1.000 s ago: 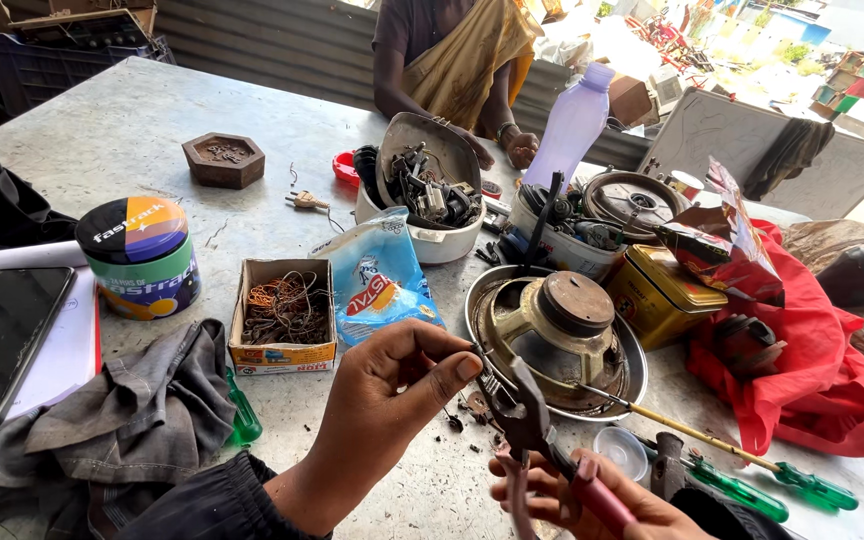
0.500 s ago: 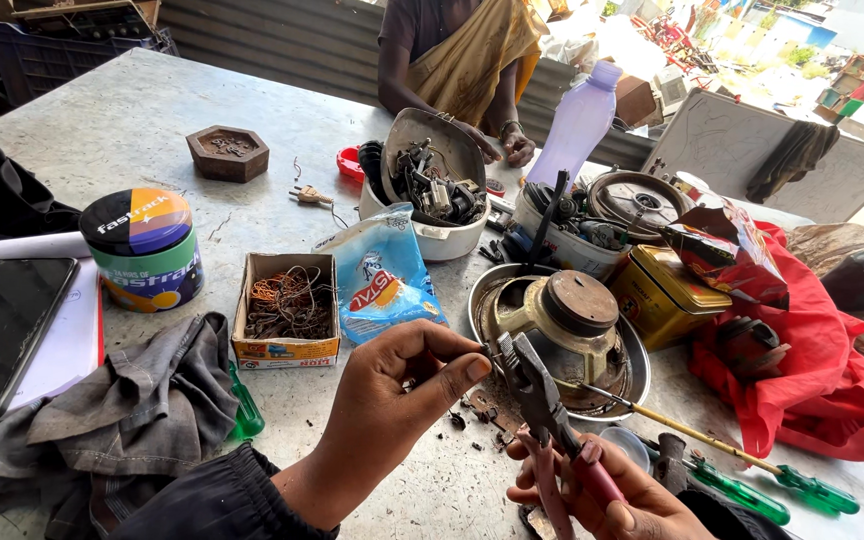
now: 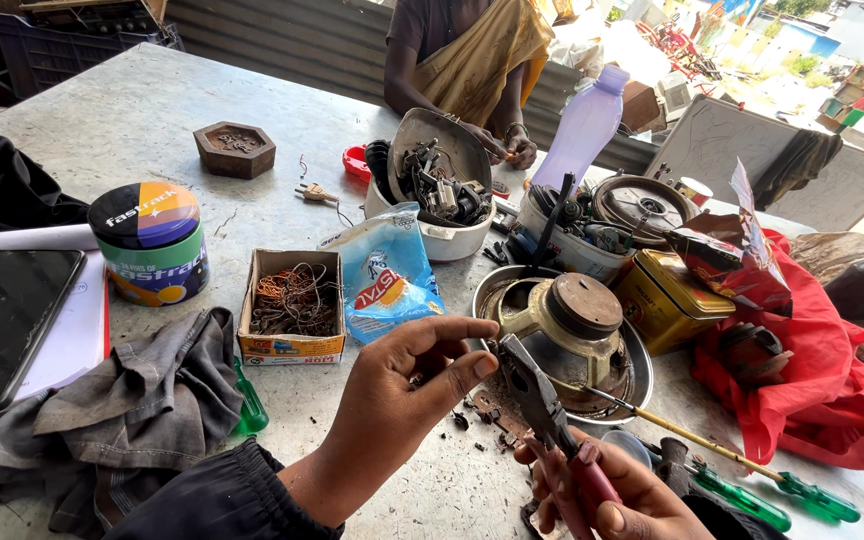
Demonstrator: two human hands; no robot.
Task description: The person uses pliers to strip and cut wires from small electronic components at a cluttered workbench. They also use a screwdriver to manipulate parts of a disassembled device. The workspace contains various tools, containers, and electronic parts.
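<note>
Far left edge, 9 o'clock: black flat phone (image 3: 7, 320) lying on white paper. At 10 o'clock from it, short round tin with a black-orange-blue lid (image 3: 148, 245). Crumpled grey cloth (image 3: 132, 400) at 7 o'clock on the grey stone table (image 3: 102, 120). Small open cardboard box of tangled copper wire (image 3: 290, 305) sits just beside the cloth; a blue-and-white plastic pouch (image 3: 384, 270) touches its right side.

Left hand (image 3: 402, 385), centre bottom: thumb and forefinger pinched narrow on something too small to identify, held right at the tip of the pliers. Right hand (image 3: 612, 495), 5 o'clock: wrapped around the red handles of steel-nosed pliers (image 3: 542, 410), nose aimed toward 11 o'clock, jaws almost closed.

Just behind the plier tip: rusty round metal motor part (image 3: 572, 320) resting in a steel dish (image 3: 642, 375). 2 green-handled screwdrivers (image 3: 782, 490) at 4 o'clock. Red cloth (image 3: 812, 390) at 3 o'clock. Another person sits at 12 o'clock.
</note>
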